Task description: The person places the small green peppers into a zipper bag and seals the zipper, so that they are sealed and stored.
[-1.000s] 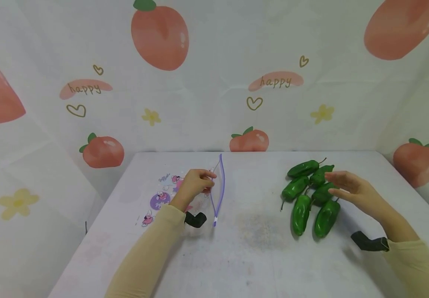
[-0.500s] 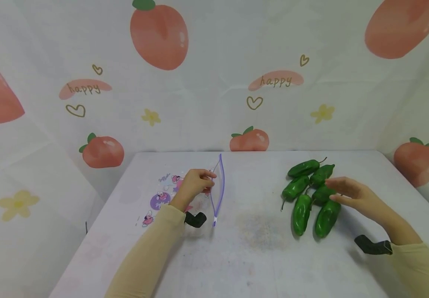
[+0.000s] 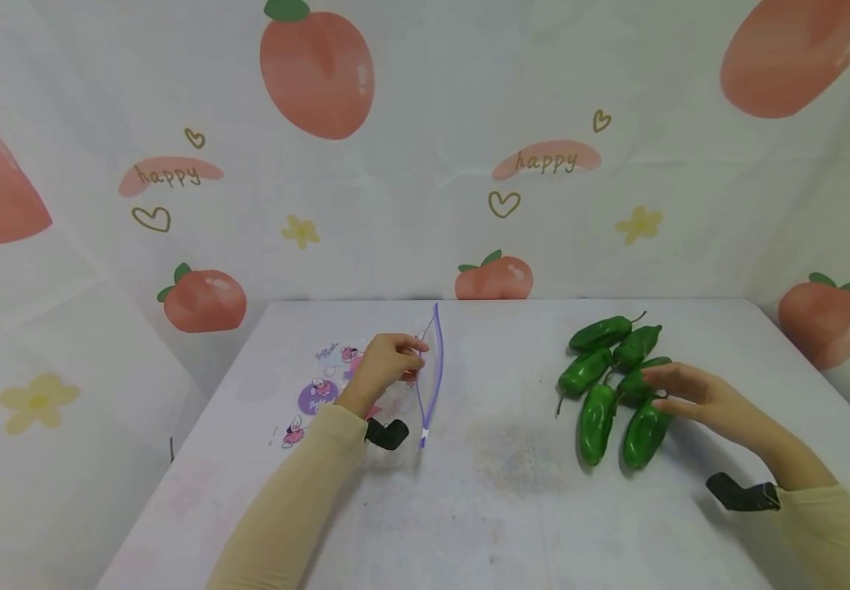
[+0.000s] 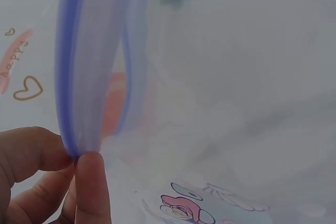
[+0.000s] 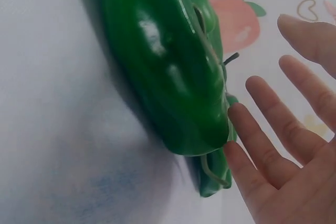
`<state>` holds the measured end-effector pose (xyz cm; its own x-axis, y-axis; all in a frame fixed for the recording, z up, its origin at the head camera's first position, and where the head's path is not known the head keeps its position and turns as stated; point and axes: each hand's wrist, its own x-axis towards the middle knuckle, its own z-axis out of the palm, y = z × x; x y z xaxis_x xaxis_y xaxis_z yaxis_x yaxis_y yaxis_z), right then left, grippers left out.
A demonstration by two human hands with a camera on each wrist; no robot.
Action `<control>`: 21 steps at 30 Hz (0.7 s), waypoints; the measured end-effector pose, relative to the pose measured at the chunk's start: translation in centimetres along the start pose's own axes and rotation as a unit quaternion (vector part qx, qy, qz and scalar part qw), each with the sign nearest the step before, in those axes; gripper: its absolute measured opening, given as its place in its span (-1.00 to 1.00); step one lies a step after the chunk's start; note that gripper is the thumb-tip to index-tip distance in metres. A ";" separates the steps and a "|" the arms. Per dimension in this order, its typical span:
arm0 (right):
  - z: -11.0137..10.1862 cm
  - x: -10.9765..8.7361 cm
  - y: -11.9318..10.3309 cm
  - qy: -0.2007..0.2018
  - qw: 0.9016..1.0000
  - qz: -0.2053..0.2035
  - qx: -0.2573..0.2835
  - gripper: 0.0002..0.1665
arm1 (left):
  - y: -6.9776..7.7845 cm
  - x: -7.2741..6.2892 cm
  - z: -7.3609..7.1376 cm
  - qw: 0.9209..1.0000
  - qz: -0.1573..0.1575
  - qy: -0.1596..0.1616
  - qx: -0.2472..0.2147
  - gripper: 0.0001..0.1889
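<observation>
On the left of the table lies a clear zip bag (image 3: 318, 397) printed with pink and purple cartoon figures. My left hand (image 3: 383, 369) pinches its mouth between thumb and finger, as the left wrist view shows up close. The purple zip strip (image 3: 438, 373) stands parted, so the mouth gapes toward the right. Several green peppers (image 3: 597, 426) lie in a cluster on the right. My right hand (image 3: 715, 406) hovers at their right side, fingers relaxed and spread, holding nothing. A large pepper (image 5: 163, 61) is just beyond its fingertips in the right wrist view; contact cannot be told.
A white table (image 3: 498, 524) with faint stains spreads under everything, bare between bag and peppers. Behind it hangs a white cloth (image 3: 402, 213) with peach prints. A black wrist strap piece (image 3: 743, 493) juts from the right sleeve, with a similar one on the left.
My right hand has lowered slightly toward the near peppers, uncovering more of the pepper behind it. The left hand keeps its pinch on the zip bag almost unmoved.
</observation>
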<state>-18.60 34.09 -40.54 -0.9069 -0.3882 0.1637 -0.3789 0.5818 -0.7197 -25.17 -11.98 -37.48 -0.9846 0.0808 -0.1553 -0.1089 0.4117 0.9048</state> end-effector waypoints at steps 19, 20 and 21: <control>0.1 -0.5 0.7 -0.015 0.999 -0.007 -0.048 -0.48 | 0.2 -0.4 0.0 1.000 0.005 0.001 -0.005 -0.74; 0.1 -0.5 0.7 -0.016 0.999 -0.008 -0.048 -0.48 | 0.2 -0.4 0.0 1.000 0.006 0.001 -0.003 -0.74; 0.1 -0.5 0.7 -0.016 0.999 -0.009 -0.048 -0.48 | 0.2 -0.4 0.0 1.000 0.006 0.002 -0.002 -0.74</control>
<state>-18.39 34.60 -41.17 -0.8943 -0.4206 0.1526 -0.4115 0.6395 -0.6493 -24.78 -11.95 -37.19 -0.9863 0.0831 -0.1427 -0.0973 0.4063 0.9085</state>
